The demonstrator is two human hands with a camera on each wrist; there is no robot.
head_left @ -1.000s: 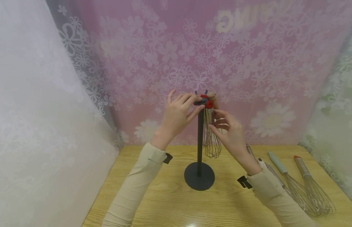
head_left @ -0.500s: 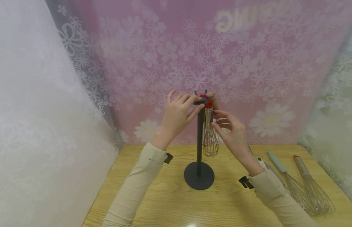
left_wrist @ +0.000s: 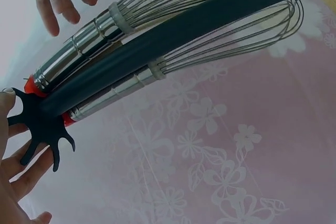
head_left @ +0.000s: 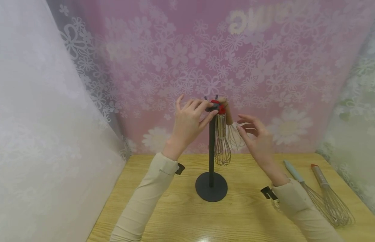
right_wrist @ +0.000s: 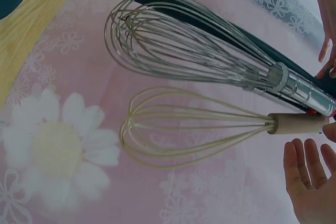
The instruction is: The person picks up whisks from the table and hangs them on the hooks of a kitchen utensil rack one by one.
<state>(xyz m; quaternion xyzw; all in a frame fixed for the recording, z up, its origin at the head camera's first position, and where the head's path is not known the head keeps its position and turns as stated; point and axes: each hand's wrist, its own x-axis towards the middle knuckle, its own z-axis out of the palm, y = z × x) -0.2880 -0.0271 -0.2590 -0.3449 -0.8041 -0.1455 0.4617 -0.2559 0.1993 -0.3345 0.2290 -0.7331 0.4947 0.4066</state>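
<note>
Left grip: is pinching the black hook crown at the top of the stand, thumb and fingers on it.
Right grip: isn't holding anything, fingers loosely bent, floating just right of the hanging whisks and not touching them in the head view.
Red-tipped metal whisk: is hanging nearly upright, just below and right of the left grip, red end up by the hooks.
Second metal whisk: is hanging across the pole from the first one, also below the left grip.
Wooden-handled whisk: is tilting a bit, dangling between the two grips.
Blue-handled whisk and red-ended whisk: both are lying on the desk, off to the right of the right grip.
Stand base: is sitting flat on the desk, well below the left grip.
Steadying tip: imo the weight is bunching on one side, so I'd be bracing that crown firmly with the left grip.
Hook check: the left grip's fingers are hiding part of the hooks, so I can't tell how deep each loop is sitting; I'd be peeking first.
Right grip tip: I'd be moving it out sideways, since the wooden-handled whisk is dangling close and could be snagging.
</note>
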